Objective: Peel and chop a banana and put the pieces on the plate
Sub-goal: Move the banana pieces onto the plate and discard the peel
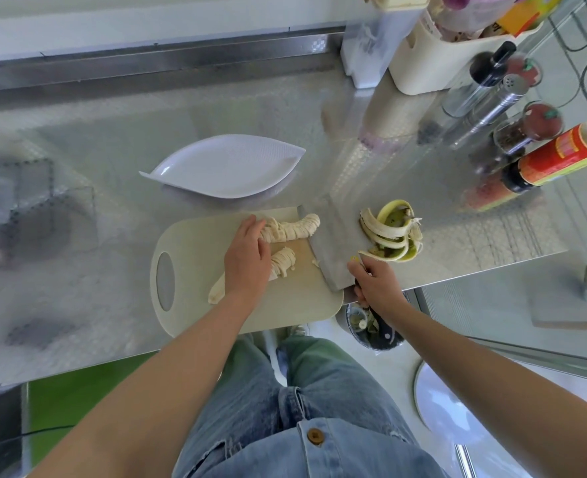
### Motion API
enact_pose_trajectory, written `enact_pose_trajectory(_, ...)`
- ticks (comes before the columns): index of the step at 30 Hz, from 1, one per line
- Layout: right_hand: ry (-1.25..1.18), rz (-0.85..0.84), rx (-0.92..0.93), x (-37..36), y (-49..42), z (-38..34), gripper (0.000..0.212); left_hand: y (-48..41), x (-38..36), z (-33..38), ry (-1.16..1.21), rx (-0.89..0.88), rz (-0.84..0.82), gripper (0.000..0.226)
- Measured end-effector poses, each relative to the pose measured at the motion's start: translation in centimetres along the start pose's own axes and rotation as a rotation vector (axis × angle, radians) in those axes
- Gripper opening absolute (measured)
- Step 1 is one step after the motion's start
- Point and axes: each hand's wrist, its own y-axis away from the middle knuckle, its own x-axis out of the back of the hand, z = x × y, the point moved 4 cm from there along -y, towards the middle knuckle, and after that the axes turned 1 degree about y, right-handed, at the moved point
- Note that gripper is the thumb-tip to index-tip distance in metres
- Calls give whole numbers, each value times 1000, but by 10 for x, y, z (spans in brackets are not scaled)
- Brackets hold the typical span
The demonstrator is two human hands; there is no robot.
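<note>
Hands are apart: the left hand (247, 260) lies palm down with lightly bent fingers resting on the banana (292, 227), and the right hand (374, 281) is wrapped round the handle of a cleaver (326, 246). Banana is peeled and lies mid-board (188, 257) in two rows, mostly sliced, with an uncut tip at 7 o'clock. White plate (226, 167) sits bare at 12 o'clock from the board, near but not touching it. Peel (392, 232) lies on the counter (78, 236) at 3 o'clock, just beside the blade. Main risk, as I judge it, is the blade edge sliding toward the left fingertips, since only the slices lie between them. Slippery slices could also skid off the blade or board onto the counter if they are scooped too fast. Board's 5 o'clock corner seems to jut past the counter edge, so a hard press there might tip it. The uncut tip could be missed. Left forearm comes in from 6 o'clock, wrist straight, fingers pointing to 12. Right forearm comes in from 4 o'clock, wrist bent, holding the blade tilted with its flat face up and its edge on the board.
</note>
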Motion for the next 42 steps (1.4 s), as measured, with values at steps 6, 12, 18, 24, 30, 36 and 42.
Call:
enact_pose_trajectory(6, 41, -164, -43, 2, -9, -17, 23, 0, 0, -1, -21, -43, -17, 39)
enact_pose_trajectory(12, 142, -250, -7, 2, -14, -27, 34, 2, -2, -4, -35, -92, -32, 40)
enact_pose_trajectory(18, 225, -283, 21, 0, -21, -25, 33, 5, -6, -2, -68, -102, -40, 40)
enact_pose_trajectory(24, 199, -384, -24, 2, -25, -30, 31, 5, -7, -1, -99, -109, -40, 41)
enact_pose_trajectory(30, 140, -477, -68, 8, -21, -31, 34, 4, -12, 2, -143, -87, -29, 39)
enact_pose_trajectory(36, 67, -422, -65, 23, -11, -30, 28, 6, -10, 7, -143, -86, 25, 35)
enact_pose_trajectory(42, 33, -377, -39, 34, -12, -31, 30, 7, -5, 14, -180, -59, 122, 26)
